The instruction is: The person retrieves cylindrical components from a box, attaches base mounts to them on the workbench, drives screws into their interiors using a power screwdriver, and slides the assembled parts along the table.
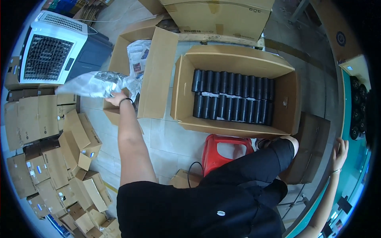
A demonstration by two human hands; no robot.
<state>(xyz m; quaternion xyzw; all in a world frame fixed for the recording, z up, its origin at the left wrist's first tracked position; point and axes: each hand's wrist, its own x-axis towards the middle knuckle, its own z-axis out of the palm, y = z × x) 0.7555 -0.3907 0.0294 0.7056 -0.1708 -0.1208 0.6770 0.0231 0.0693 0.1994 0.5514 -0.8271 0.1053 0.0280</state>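
Holding a crumpled, silvery clear plastic bag [93, 84] at ten o'clock, the person's left hand [116, 98] has its grip closed on the bag's right end only. The far end trails loose toward nine o'clock, so the slick film might slide out of the fingers. It could also catch on the rim of the open brown cardboard carton [159, 75] at eleven o'clock, because the bag lies across that carton's left edge; a snag there might tear it. Below the white box-shaped air cooler [47, 51], farther out at ten o'clock, the loose end could brush the casing if swung wide.

The left arm reaches nearly straight from seven o'clock, a dark band at the wrist. Between three and four o'clock, the right hand [340, 154] is at the edge of the green worktop [355, 158], fingers loosely bent, its grip seemingly empty; whether it bears weight cannot be told. At two o'clock, a large open brown carton [238, 59] holds two rows of black cylinders [234, 85], touched by neither hand.
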